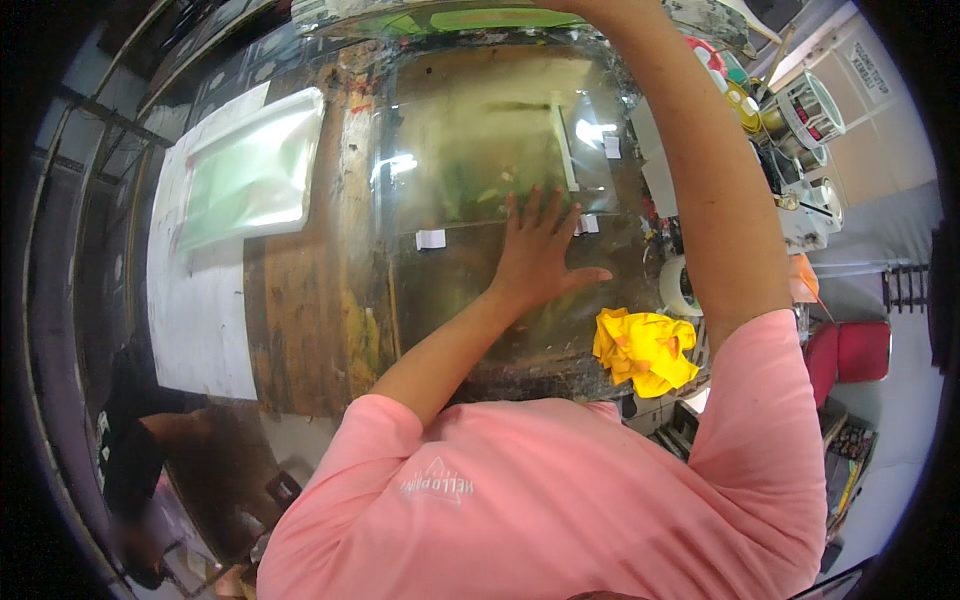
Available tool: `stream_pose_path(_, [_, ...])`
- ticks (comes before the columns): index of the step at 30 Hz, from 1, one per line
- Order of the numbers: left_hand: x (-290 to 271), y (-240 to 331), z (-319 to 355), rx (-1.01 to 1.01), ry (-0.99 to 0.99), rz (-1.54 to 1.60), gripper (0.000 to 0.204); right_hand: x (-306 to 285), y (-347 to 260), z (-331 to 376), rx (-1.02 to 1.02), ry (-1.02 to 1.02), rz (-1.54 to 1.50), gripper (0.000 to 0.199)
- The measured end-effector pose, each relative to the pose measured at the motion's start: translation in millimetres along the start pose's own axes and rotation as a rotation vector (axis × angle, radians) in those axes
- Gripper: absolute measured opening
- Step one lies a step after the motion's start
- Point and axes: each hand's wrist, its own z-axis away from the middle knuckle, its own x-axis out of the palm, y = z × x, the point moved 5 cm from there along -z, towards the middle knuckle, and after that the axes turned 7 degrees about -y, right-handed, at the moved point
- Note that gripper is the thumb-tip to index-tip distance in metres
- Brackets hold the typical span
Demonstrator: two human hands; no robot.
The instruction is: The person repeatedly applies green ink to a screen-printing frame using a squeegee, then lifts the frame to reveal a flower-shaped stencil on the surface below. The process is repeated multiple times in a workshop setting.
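My left hand (pixel 540 250) lies flat with spread fingers on a shiny, see-through surface (pixel 460 150) that looks like glass or clear film over the worktable. Small folded white pieces are stuck or laid on it: one piece (pixel 430 239) left of the hand, another white piece (pixel 587 224) by its fingertips, and a third white piece (pixel 611 147) farther off. My right arm stretches to the far edge, where the right hand is almost wholly cut off by the picture's top. Near it is a bright green panel (pixel 490 18). A crumpled yellow cloth (pixel 645 350) rests right of my left hand.
A stack of clear plastic sheets (pixel 250 165) lies on white paper (pixel 200 320) at the left. Along the right edge stand a white tape roll (pixel 677 286) and several pots, including a white tub (pixel 808 108). A red chair (pixel 863 351) is beyond. Another person (pixel 135 440) is at lower left.
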Motion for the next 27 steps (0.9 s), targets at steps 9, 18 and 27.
stream_pose_path(9, [-0.9,0.0,-1.1,-0.005,-0.044,0.021,0.119,4.9,-1.4,3.8,0.007,0.009,0.024,0.079])
stream_pose_path(18, [-145.5,-93.5,6.3,-0.471,0.476,0.821,0.088,9.6,-9.4,33.1,-0.03,0.034,-0.002,0.069])
stream_pose_path(27, [-150.6,-122.9,71.6,-0.554,0.31,0.779,0.095,89.0,-22.2,167.1,-0.19,-0.548,-0.152,0.041])
